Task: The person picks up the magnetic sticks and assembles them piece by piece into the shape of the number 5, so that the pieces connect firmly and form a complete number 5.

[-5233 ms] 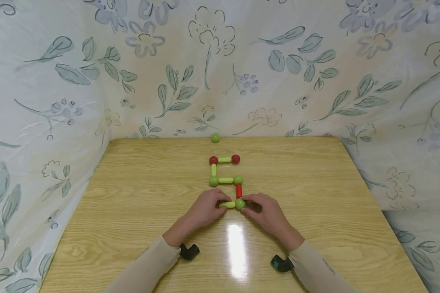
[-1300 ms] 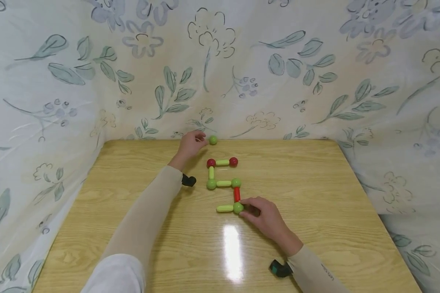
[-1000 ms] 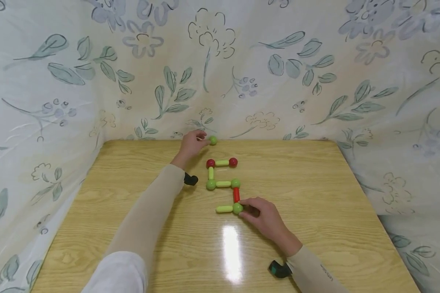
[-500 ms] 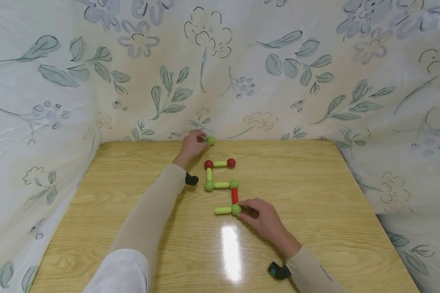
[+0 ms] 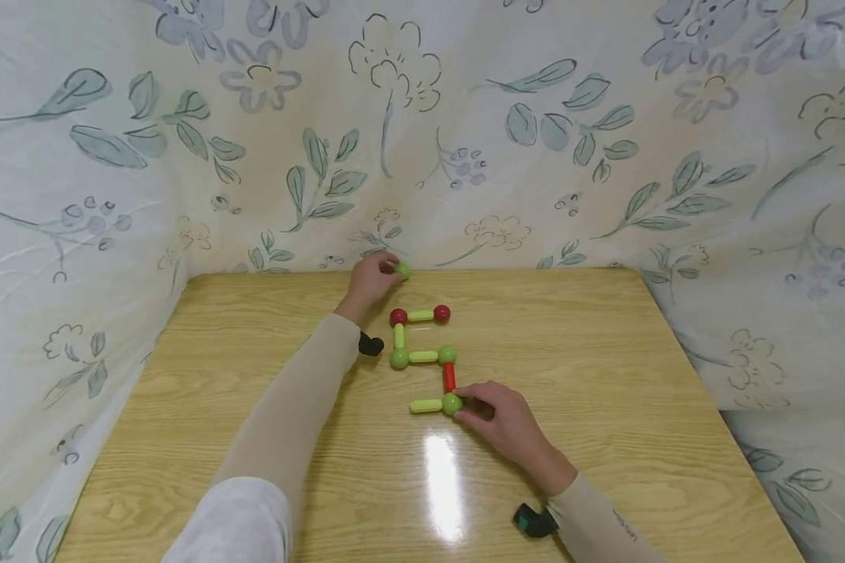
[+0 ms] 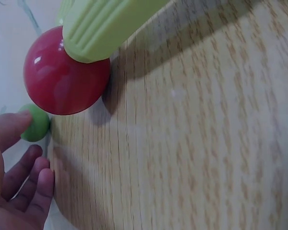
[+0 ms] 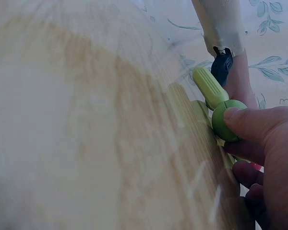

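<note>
At the table's far edge my left hand (image 5: 370, 283) has thumb and index finger around a loose green ball (image 5: 403, 271); in the left wrist view the thumb presses on that ball (image 6: 37, 123), the other fingers loosely bent. My right hand (image 5: 508, 422) pinches the near green ball (image 5: 451, 404) of a chain of balls and rods, its thumb on the ball (image 7: 225, 122) in the right wrist view. From this ball a yellow-green rod (image 5: 426, 407) points left with a free end, and a red rod (image 5: 449, 377) runs up to another green ball (image 5: 447, 355).
The chain continues through a yellow-green rod (image 5: 423, 356), a green ball (image 5: 400, 358), an upright rod (image 5: 398, 337), and two red balls (image 5: 398, 317) joined by a rod (image 5: 421, 316). It lies between my arms on the wooden table (image 5: 591, 336). A floral cloth (image 5: 465, 117) rises behind.
My left hand has left the near yellow-green rod, reached to the far edge and closed thumb and finger on the loose green ball. The right hand stays on the near ball.
</note>
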The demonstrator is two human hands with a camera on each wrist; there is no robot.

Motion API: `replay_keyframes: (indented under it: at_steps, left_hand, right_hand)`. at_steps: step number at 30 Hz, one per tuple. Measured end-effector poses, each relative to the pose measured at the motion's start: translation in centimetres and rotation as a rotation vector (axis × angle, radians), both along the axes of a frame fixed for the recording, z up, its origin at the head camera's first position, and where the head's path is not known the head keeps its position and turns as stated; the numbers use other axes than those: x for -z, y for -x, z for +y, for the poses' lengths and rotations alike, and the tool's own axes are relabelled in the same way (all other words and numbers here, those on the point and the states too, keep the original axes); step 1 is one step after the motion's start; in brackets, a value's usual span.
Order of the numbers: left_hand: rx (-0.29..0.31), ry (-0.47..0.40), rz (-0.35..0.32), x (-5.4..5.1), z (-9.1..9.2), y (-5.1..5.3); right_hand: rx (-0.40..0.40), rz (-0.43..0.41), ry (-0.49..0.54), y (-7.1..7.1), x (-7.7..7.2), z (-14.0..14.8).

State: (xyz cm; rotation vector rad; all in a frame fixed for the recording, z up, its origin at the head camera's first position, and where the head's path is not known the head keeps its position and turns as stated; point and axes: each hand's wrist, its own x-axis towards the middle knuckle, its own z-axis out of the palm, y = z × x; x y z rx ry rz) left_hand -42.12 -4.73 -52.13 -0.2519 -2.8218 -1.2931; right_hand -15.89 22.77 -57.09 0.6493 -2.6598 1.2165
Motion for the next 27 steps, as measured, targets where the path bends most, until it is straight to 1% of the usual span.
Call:
replay_keyframes:
  at_steps: [6, 9, 12, 18, 24, 27]
  left_hand:
    - [-0.011, 0.010, 0.013, -0.1, 0.0, -0.1]
    - [-0.004, 0.010, 0.020, -0.1, 0.0, -0.2]
    - [0.004, -0.011, 0.026, 0.0, -0.2, -0.3]
    - [0.021, -0.039, 0.032, 0.2, -1.0, -0.5]
    - [0.031, -0.027, 0.026, 0.4, -1.5, -0.4]
    - [0.035, -0.025, 0.031, 0.4, -1.8, -0.6]
  right_hand:
    - [-0.004, 0.016, 0.014, -0.1, 0.0, 0.0]
    - [-0.005, 0.020, 0.019, -0.1, 0.0, -0.1]
    - [-0.003, 0.005, 0.018, -0.1, -0.1, 0.0]
    - [0.003, -0.008, 0.008, -0.1, -0.2, -0.1]
    - [0.004, 0.002, 0.003, -0.2, -0.3, -0.2]
    - [0.005, 0.001, 0.000, -0.2, -0.2, -0.3]
